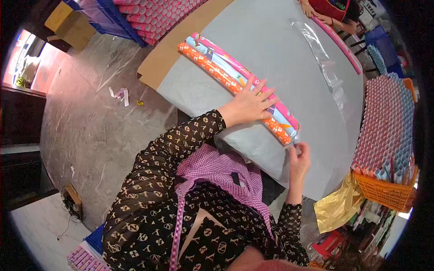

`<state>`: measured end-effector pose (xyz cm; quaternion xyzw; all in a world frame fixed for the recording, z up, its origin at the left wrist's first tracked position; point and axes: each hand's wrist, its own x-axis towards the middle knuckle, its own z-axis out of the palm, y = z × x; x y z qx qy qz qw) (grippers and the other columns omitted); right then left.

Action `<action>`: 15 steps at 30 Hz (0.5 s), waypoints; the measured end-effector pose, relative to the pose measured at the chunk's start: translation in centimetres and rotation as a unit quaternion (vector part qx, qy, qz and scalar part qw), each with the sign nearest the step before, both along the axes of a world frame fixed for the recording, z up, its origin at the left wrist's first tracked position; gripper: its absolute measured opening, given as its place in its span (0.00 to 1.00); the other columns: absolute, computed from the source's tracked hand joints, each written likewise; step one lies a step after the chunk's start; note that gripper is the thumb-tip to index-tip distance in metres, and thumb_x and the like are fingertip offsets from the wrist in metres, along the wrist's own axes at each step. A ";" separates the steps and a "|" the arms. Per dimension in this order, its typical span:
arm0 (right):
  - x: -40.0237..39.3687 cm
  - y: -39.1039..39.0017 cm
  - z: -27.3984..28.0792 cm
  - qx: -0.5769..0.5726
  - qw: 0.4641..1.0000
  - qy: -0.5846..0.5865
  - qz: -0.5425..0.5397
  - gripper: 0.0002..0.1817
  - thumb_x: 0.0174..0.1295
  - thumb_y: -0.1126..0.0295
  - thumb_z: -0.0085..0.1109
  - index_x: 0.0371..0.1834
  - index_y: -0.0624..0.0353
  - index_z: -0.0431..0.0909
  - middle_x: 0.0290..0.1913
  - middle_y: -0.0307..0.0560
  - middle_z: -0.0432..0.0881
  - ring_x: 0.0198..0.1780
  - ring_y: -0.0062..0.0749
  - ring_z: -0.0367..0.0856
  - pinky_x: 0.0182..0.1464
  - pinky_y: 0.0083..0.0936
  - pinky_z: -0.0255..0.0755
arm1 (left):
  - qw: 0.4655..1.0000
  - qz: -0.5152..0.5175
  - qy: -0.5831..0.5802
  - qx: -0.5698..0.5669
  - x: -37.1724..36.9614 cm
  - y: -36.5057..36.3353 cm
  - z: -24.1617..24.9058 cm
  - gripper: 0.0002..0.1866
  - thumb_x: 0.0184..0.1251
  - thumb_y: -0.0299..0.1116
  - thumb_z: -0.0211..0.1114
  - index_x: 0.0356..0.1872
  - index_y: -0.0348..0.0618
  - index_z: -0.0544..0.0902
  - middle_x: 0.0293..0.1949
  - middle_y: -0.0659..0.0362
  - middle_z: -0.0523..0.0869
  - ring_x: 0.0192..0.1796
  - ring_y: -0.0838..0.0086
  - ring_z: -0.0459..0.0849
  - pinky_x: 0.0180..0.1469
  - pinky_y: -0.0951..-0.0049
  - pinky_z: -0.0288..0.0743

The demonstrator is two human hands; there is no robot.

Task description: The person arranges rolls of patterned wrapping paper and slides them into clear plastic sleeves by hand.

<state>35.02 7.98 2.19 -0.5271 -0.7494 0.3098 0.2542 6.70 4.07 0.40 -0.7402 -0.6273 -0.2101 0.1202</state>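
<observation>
Three rolls of gift wrap lie side by side on the grey-covered table: an orange roll [205, 62] nearest me, a light blue patterned roll [216, 58] in the middle and a pink roll [233, 64] beyond. Across them my left hand [247, 105] rests flat with its fingers spread. Clear plastic film [295, 134] shows at the rolls' right end. There, my right hand [299, 159] has thumb and fingers closed in a pinch on the film's edge; the fingertips partly hide what they grip.
A clear plastic sleeve [323, 63] lies farther across the grey table [266, 34]. Another person's hands [323, 16] hold a pink roll [341, 43] at the far edge. Stacked rolls [384, 122] rise above an orange basket [384, 187] at right. More pink rolls [153, 18] are stacked at upper left.
</observation>
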 end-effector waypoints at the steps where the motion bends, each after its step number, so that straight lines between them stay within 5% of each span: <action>1: -0.2 -0.6 0.1 -0.005 1.000 -0.014 0.005 0.12 0.59 0.72 0.68 0.45 0.60 0.81 0.38 0.39 0.79 0.36 0.25 0.78 0.39 0.24 0.74 | 1.000 -0.005 -0.009 0.016 0.0 0.0 0.0 0.30 0.66 0.58 0.56 0.63 0.54 0.77 0.67 0.55 0.75 0.71 0.49 0.67 0.71 0.34 0.50; 5: -0.1 -0.5 -2.4 0.152 0.986 -0.036 0.066 0.15 0.55 0.72 0.70 0.46 0.63 0.82 0.47 0.49 0.78 0.48 0.39 0.78 0.48 0.30 0.73 | 0.999 -0.006 -0.006 0.031 0.0 0.1 -0.1 0.29 0.65 0.58 0.57 0.62 0.53 0.79 0.65 0.55 0.77 0.70 0.49 0.68 0.71 0.34 0.50; 15: -1.5 0.0 -1.9 0.067 0.998 0.010 0.010 0.10 0.56 0.68 0.68 0.34 0.65 0.85 0.36 0.47 0.78 0.44 0.33 0.77 0.43 0.27 0.71 | 0.999 -0.009 -0.021 0.023 0.1 0.2 0.2 0.29 0.64 0.56 0.58 0.60 0.51 0.80 0.64 0.54 0.77 0.69 0.50 0.68 0.71 0.35 0.52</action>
